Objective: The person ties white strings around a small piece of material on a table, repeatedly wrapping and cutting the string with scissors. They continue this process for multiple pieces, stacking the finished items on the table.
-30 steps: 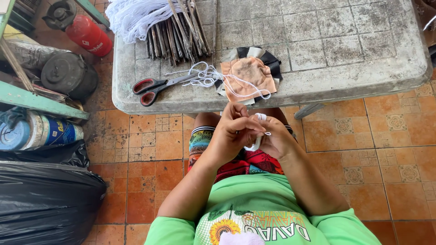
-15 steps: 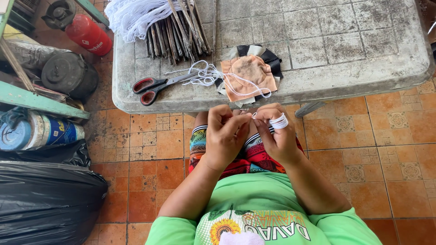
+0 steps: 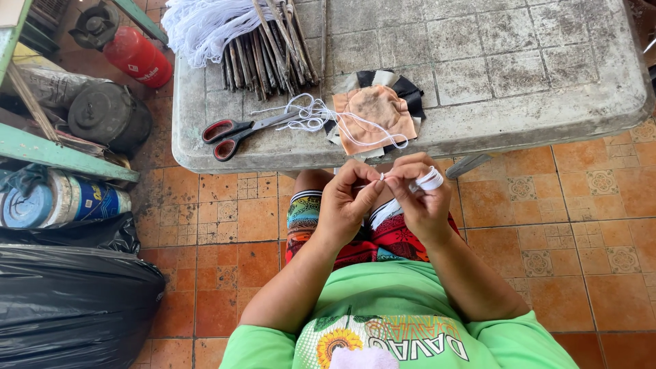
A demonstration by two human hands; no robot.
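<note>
Flanking grey table, orange tiles

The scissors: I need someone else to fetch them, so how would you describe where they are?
Look at the grey table in front of the seated person, at its near-left corner. The scissors lie flat there, just below the bundle of dark sticks and left of the tangle of white string. Their red handles, pointing left, set them apart from everything else on the table.

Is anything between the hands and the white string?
Nothing visible. The left hand and right hand already pinch the string directly, in front of the table.
</note>
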